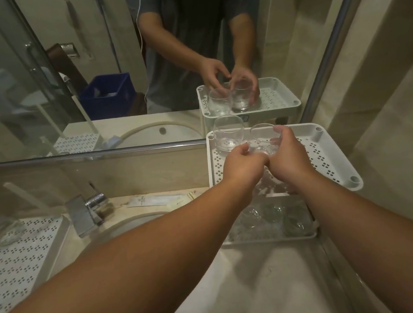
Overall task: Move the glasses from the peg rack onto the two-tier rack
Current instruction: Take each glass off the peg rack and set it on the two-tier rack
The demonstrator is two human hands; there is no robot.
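A white two-tier rack [326,150] stands at the right against the mirror. On its top tier stands one clear glass [227,135]. Right beside it is a second clear glass [261,136], which my right hand [288,156] grips round its right side, low over the tier. My left hand [244,164] touches that glass at its lower left with curled fingers. Several more glasses [274,215] sit on the lower tier. The white peg rack [16,260] lies at the far left with one glass [3,229] at its back.
A chrome faucet [89,210] stands over the sink basin [212,282] between the two racks. Flat paper packets [159,200] lie on the counter behind the basin. The mirror [116,64] shows a person's reflection and a blue crate.
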